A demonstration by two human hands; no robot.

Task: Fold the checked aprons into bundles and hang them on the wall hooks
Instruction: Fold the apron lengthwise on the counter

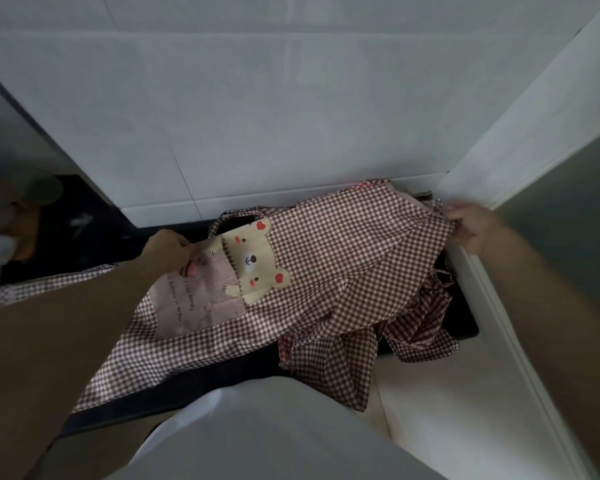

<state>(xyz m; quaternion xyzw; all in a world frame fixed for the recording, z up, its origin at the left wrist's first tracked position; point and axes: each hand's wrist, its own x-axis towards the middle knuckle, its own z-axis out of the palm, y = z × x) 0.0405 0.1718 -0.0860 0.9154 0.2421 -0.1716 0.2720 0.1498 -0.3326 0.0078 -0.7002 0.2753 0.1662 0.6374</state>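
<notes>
A person stretches a checked apron (326, 258) between 2 hands above a dark bench (194, 403) set against a white tiled wall (257, 116). The left hand (172, 249) pinches the cloth at its edge beside the bear pocket (253, 263); the right hand (471, 225) has its grip clamped on the far edge, near the corner of the wall. The apron hangs slack between them, its lower part draped on the bench. More checked cloth (420, 327) lies crumpled beneath on the right; whether that is 1 more apron or several cannot be told. No hooks are in view. The fabric looks thin, light and limp, so it will likely sag and slide out of any fold unless held at edges or corners and smoothed flat. Folding appears barely begun.
</notes>
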